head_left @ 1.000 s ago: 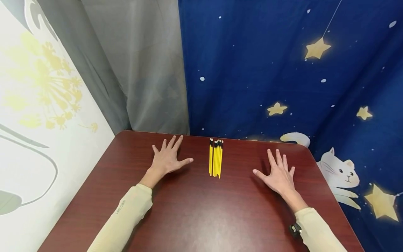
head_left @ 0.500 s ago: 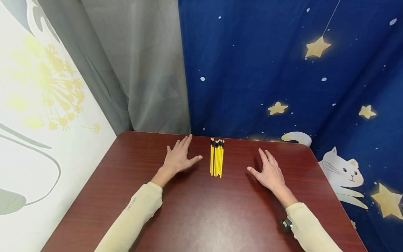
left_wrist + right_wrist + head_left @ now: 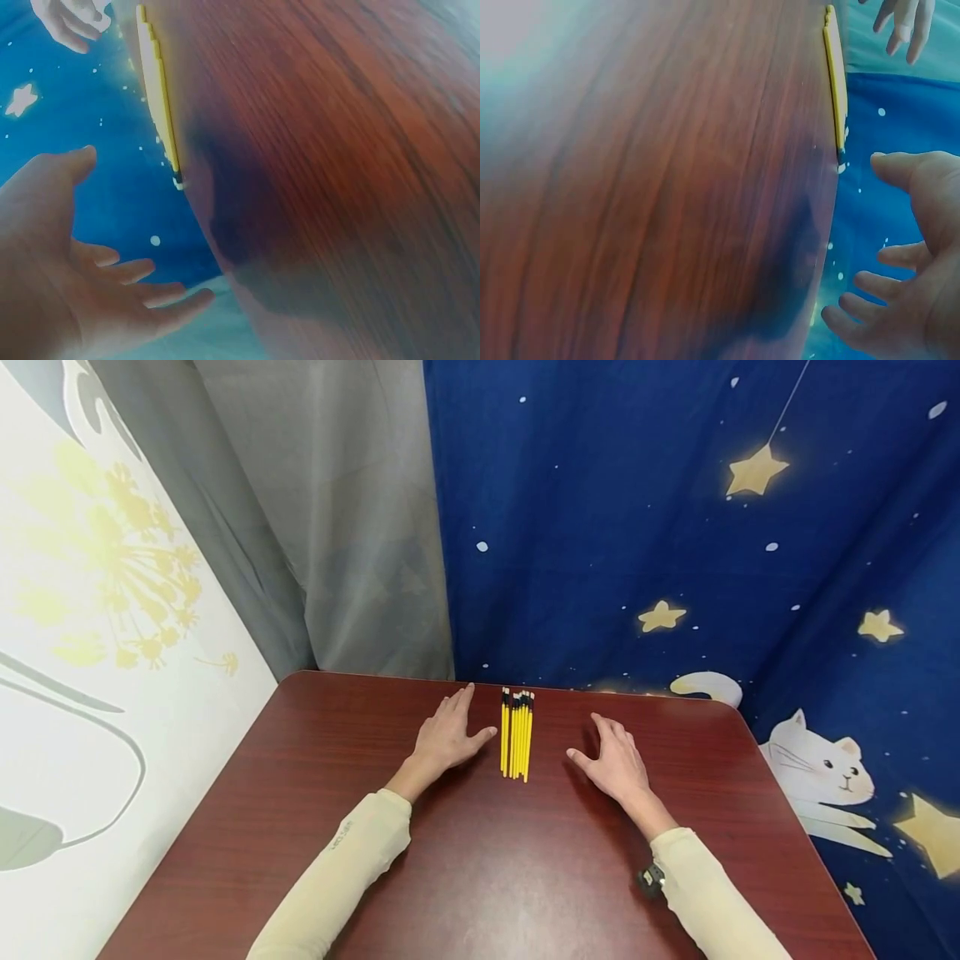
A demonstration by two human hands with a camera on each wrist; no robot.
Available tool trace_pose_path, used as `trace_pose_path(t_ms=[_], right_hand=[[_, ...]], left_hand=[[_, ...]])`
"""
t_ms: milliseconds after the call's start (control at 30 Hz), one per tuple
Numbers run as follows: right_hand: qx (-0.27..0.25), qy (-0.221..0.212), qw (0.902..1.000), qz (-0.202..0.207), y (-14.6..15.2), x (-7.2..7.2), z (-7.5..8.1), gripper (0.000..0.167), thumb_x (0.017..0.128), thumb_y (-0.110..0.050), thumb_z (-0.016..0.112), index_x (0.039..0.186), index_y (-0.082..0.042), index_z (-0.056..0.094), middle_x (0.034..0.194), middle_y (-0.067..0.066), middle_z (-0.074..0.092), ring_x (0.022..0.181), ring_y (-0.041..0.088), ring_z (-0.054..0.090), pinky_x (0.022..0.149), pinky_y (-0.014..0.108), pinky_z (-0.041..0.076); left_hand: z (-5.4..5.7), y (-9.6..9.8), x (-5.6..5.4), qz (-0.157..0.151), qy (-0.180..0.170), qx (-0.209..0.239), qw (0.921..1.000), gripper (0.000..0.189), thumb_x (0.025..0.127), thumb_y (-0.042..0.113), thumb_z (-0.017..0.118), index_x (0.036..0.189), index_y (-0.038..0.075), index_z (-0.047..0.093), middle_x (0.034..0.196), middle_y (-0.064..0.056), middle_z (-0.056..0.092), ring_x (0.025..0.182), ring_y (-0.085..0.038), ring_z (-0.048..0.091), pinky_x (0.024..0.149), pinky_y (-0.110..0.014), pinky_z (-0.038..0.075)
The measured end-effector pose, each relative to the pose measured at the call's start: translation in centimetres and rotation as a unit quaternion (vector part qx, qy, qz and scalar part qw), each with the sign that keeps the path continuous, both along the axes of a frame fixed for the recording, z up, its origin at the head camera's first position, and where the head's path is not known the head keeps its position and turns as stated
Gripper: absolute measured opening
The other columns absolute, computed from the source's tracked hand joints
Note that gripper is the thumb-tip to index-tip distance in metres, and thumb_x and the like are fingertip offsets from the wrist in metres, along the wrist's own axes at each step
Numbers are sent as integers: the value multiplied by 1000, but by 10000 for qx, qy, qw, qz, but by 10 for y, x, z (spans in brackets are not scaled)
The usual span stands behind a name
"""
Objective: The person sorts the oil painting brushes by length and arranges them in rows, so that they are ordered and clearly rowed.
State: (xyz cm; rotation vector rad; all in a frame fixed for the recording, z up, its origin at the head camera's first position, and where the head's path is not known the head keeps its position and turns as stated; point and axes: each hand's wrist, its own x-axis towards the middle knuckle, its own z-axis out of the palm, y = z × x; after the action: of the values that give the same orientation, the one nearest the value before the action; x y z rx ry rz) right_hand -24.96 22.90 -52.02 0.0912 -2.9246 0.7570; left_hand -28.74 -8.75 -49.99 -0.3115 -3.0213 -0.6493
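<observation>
Several slim yellow pencils (image 3: 517,739) with black bands and white tips at the far end lie side by side on the table. A narrow gap parts the leftmost ones from the others. Just left of the row is my left hand (image 3: 445,737), its thumb close to the nearest pencil. To the right, a wider space away, my right hand (image 3: 617,762) hovers with its thumb toward the row. Both hands hold nothing; in the left wrist view the fingers (image 3: 176,311) are spread and relaxed. The right wrist view shows the right hand (image 3: 907,285) with its fingers slightly bent.
The dark red wooden table (image 3: 480,877) ends at a rounded far edge just beyond the pencils. Behind it hang a grey curtain (image 3: 367,527) and a blue starry curtain (image 3: 570,527). A white patterned surface (image 3: 82,710) stands to the left.
Both hands have moved inward toward the pencils, the left hand rightward and the right hand leftward. Their spread fingers have drawn closer together. The pencils have stayed in place.
</observation>
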Motion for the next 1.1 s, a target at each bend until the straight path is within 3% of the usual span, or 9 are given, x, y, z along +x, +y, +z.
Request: trace_pose_path(t_ms=[200, 400, 667, 933, 1100], right_hand=[[-63, -24, 10000, -45, -17, -5, 1, 74, 94, -47, 75, 154, -9, 51, 154, 22, 50, 139, 44, 47, 115, 62, 42], [-162, -30, 9998, -91, -36, -7, 0, 50, 94, -40, 76, 133, -11, 67, 133, 17, 64, 124, 37, 53, 105, 55, 47], [-229, -268, 9994, -8, -61, -16, 0, 29, 94, -35, 78, 111, -12, 73, 110, 9, 70, 109, 31, 64, 92, 50, 54], [-165, -376, 9991, -65, -76, -23, 1, 19, 94, -34, 79, 92, -16, 72, 93, 2, 74, 87, 22, 70, 78, 43, 56], [-154, -389, 9990, -184, -80, -25, -2, 18, 96, -32, 75, 87, -17, 71, 85, 0, 73, 80, 22, 68, 72, 39, 54]], left_hand=[[-2, 15, -3, 36, -62, -19, 10000, 88, 97, 56, 69, 167, 17, 30, 166, -12, 45, 149, -34, 49, 119, -57, 43], [-3, 30, -8, 46, -115, -215, 9997, 71, 98, 50, 71, 156, 15, 51, 153, -12, 58, 134, -33, 60, 114, -51, 49], [-2, 43, -16, 79, -114, -374, 9992, 47, 95, 43, 77, 132, 15, 71, 116, -6, 71, 98, -23, 67, 89, -43, 58], [-1, 53, -21, 239, -391, -251, 9986, 24, 94, 39, 79, 100, 16, 72, 89, 0, 70, 77, -18, 62, 69, -36, 51], [-2, 60, -25, 520, -664, -221, 9962, 26, 94, 41, 78, 83, 20, 69, 78, 3, 66, 70, -17, 61, 63, -34, 47]])
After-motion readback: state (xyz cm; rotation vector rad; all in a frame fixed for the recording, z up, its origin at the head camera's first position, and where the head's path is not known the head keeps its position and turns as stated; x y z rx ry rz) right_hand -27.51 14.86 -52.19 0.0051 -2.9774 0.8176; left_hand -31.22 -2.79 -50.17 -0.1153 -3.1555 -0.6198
